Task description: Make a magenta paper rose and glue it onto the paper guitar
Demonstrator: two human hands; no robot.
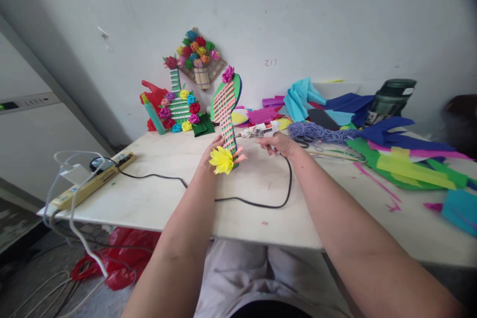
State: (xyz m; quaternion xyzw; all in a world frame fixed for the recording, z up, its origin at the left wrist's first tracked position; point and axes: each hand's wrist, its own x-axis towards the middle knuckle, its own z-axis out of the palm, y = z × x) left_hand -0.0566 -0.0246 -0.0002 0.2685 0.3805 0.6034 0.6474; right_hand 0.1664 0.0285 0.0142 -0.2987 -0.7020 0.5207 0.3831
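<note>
Upright near the middle of the table stands a green craft shape point(224, 109) with rows of pink sticks, a magenta flower at its top and a yellow flower point(222, 160) at its foot. My left hand point(210, 153) grips its lower part from behind the yellow flower; some fingers are hidden. In my right hand point(276, 144) is a white glue gun point(263, 130) with a black cord, its tip pointing left, close to the craft's right edge. Whether the tip touches the edge I cannot tell.
A power strip point(93, 181) with cables lies at the left edge. Behind are a flowered guitar-shaped craft point(180, 109) and a glue bottle point(153, 115). Purple yarn point(320, 131), coloured paper point(417, 166) and a dark bottle point(391, 101) are at the right. The black cord point(253, 203) loops across the table.
</note>
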